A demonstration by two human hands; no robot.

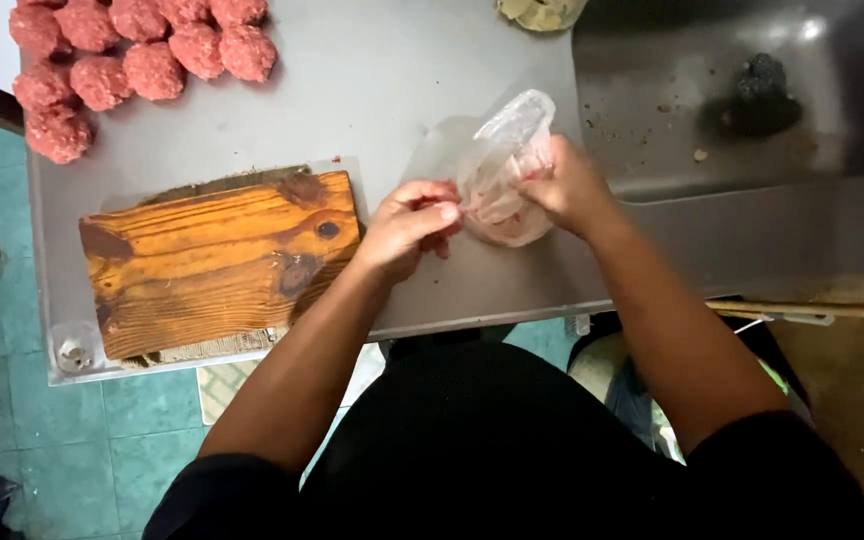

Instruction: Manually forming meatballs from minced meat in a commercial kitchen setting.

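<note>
My left hand and my right hand meet over a steel counter. Both pinch a clear plastic bag whose lower part is filled with pink ground meat. The left fingers grip the bag's left edge, while the right hand clutches its right side. The bag's empty top stands up, crumpled. A thick wooden block with dark knots lies just left of my left hand.
Several raw meat balls sit in rows at the counter's far left corner. A steel sink with a dark drain lies to the right. Teal floor tiles show below the counter's near edge.
</note>
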